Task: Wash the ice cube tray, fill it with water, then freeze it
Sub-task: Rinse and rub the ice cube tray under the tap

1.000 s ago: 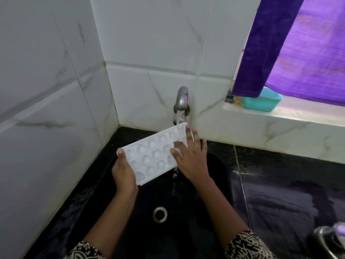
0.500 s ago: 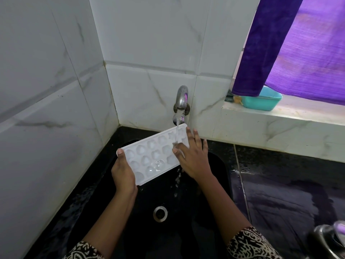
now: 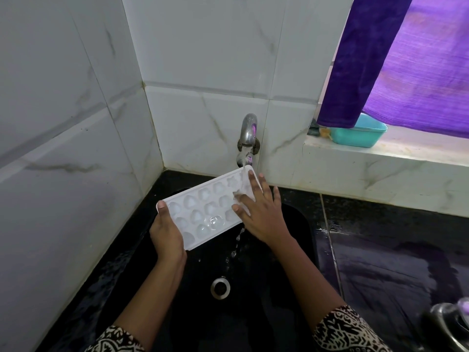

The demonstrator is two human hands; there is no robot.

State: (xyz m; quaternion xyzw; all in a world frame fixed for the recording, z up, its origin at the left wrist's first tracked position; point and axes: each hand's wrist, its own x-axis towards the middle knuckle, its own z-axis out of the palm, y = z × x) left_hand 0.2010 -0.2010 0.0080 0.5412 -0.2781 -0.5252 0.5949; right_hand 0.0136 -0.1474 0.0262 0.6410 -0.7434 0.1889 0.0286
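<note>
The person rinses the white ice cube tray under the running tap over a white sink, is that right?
Not quite: the head view shows the sink is black, not white. The white ice cube tray is indeed under the running tap.

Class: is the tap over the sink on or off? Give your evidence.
On: water runs from the tap onto the ice cube tray's far end and dribbles off its edge into the sink.
</note>
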